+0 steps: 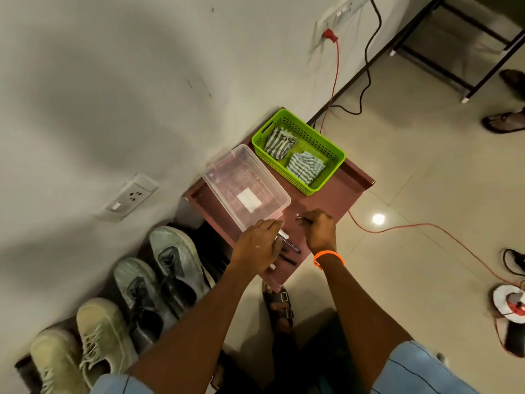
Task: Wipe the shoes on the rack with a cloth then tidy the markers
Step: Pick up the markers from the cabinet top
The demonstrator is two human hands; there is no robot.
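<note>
Shoes, four pale lace-up sneakers [119, 294], sit in a row on the dark low rack, left. Clear plastic rectangular bin [246, 191] on the maroon shelf top [335, 191]. Left hand [260, 245] curled over thin dark markers [288, 251], about three visible. Right hand [319, 230] pinches one small marker, blurred. Green perforated plastic basket [298, 150] holds two striped cloths. Risk: markers lie near the shelf edge, a hasty sweep could roll them off.

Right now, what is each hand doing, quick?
Left hand: fingers curled round markers on the shelf.
Right hand: pinching a thin marker by the clear box.
</note>
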